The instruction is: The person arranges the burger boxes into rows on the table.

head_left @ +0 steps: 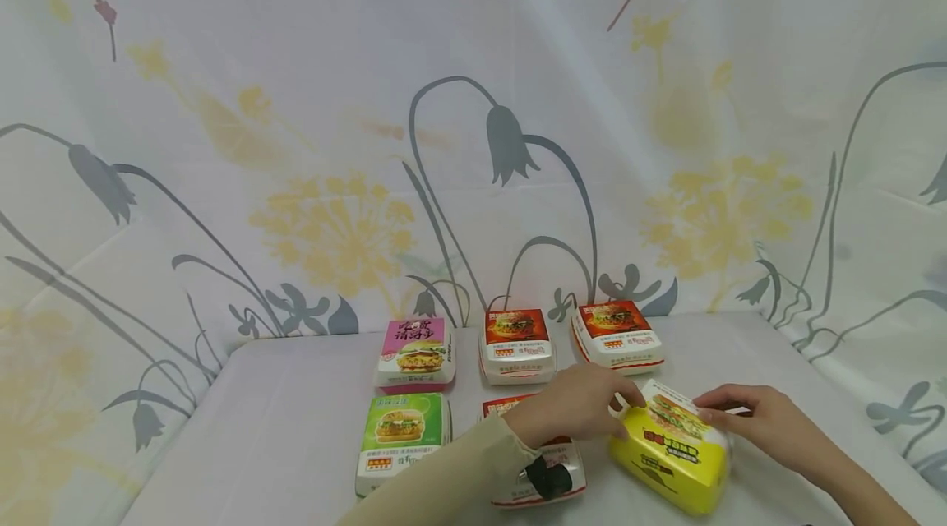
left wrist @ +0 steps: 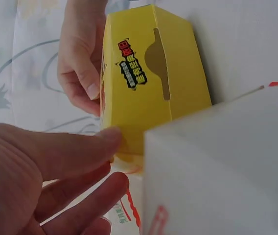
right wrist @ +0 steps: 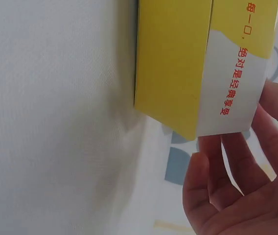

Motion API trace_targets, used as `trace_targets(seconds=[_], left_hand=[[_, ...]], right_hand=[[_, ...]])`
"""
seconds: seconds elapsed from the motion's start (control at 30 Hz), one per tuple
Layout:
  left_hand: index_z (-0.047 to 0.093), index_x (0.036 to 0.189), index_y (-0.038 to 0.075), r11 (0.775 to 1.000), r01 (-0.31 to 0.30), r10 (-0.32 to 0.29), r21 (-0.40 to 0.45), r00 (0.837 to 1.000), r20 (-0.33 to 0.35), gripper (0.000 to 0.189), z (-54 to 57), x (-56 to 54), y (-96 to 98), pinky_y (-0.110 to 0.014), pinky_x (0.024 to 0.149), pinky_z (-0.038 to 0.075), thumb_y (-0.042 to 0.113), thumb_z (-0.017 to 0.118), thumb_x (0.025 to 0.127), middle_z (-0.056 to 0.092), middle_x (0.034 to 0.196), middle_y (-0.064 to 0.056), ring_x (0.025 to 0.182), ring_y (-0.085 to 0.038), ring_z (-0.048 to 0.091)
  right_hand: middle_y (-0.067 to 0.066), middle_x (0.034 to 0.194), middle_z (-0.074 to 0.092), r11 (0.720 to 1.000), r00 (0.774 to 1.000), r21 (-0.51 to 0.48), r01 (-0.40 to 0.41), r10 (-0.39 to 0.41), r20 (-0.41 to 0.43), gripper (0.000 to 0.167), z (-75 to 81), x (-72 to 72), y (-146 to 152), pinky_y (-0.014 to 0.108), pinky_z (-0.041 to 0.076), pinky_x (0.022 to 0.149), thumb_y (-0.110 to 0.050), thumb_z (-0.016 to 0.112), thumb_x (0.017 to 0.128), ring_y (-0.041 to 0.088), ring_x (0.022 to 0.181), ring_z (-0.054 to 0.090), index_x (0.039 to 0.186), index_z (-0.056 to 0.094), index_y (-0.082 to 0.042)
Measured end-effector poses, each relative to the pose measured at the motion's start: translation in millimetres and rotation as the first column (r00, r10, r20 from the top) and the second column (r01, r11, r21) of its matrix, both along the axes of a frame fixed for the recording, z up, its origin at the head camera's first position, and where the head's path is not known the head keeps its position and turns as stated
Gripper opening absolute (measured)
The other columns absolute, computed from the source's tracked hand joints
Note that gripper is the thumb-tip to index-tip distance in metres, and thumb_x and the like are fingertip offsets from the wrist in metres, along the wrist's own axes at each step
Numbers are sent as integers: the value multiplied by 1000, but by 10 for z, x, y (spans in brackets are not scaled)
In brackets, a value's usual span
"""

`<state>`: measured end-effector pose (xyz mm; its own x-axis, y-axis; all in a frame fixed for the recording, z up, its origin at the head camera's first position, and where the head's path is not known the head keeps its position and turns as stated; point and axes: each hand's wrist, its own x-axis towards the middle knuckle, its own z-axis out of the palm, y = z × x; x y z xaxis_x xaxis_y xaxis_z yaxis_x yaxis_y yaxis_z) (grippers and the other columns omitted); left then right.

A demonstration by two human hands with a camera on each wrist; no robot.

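A yellow burger box with a burger picture on its lid stands at the front right of the table, turned at an angle. At its left end is my left hand; in the left wrist view its thumb lies on the box's edge, the fingers bent lower down. My right hand holds the other end. Seen from the right wrist, several of its fingers go behind the box, and their tips are hidden. Whether the box is lifted off the table, I cannot tell.
Left of the yellow box stand a pink box, a green box, and red-and-white burger boxes, two behind and one partly under my left forearm. A floral cloth hangs behind the white table.
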<state>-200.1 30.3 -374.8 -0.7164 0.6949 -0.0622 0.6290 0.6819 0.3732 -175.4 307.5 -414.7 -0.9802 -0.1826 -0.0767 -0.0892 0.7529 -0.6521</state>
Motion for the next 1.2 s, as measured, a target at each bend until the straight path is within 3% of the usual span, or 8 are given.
trace_targets(seconds=[0.23, 0.47, 0.63, 0.8, 1.0, 1.1, 1.2], left_hand=[[74, 114, 34, 998, -52, 51, -21, 999, -10, 31, -3, 23, 18, -14, 68, 42, 28, 81, 85, 67, 96, 24, 78, 11, 55], [69, 123, 38, 995, -36, 34, -91, 999, -29, 44, -4, 22, 44, -19, 76, 45, 48, 79, 82, 63, 117, 25, 96, 7, 56], [66, 129, 37, 997, -20, 22, -80, 1000, 14, 49, 2, 13, 40, -22, 90, 45, 48, 79, 82, 57, 129, 24, 112, 3, 52], [64, 130, 35, 998, -4, 6, -64, 999, 39, 51, -21, -11, 59, -21, 95, 43, 46, 79, 83, 57, 129, 23, 114, 3, 51], [63, 130, 34, 998, -11, 13, -61, 999, 35, 51, -38, -18, 82, -20, 95, 42, 44, 80, 83, 57, 130, 23, 113, 4, 51], [63, 130, 35, 998, -20, 22, -56, 999, 40, 52, -38, -14, 88, -21, 95, 42, 42, 81, 82, 57, 129, 23, 112, 4, 51], [63, 131, 35, 998, -18, 20, -53, 999, 26, 50, -39, -11, 84, -20, 94, 43, 40, 80, 84, 57, 129, 24, 110, 4, 51]], right_hand=[[11, 120, 68, 999, 1000, -41, 27, -27, -1, 43, -39, 19, -25, 27, 52, 77, -39, 70, 92, 26, 107, 61, 121, 69, -6], [11, 124, 65, 994, 984, -105, -44, 25, -175, 28, -54, 105, -104, 24, 55, 76, -27, 75, 90, -8, 100, 55, 114, 73, -14], [12, 130, 62, 993, 960, -57, -99, 81, -266, 34, -37, 97, -134, 24, 55, 79, -28, 79, 86, -12, 106, 50, 118, 72, -16], [10, 132, 61, 989, 956, -39, -142, 126, -266, 40, -18, 54, -167, 27, 55, 82, -31, 78, 86, -14, 110, 46, 121, 71, -14], [7, 131, 64, 972, 932, -36, -233, 212, -295, 34, -20, -14, -195, 28, 53, 86, -27, 76, 90, -11, 114, 48, 121, 71, -14], [8, 130, 64, 960, 939, -43, -277, 261, -225, 32, -4, -43, -182, 27, 53, 86, -25, 71, 93, -9, 114, 49, 123, 69, -13], [10, 129, 64, 961, 953, -37, -273, 265, -145, 33, 10, -49, -175, 25, 53, 83, -27, 69, 95, 5, 114, 55, 125, 67, -12]])
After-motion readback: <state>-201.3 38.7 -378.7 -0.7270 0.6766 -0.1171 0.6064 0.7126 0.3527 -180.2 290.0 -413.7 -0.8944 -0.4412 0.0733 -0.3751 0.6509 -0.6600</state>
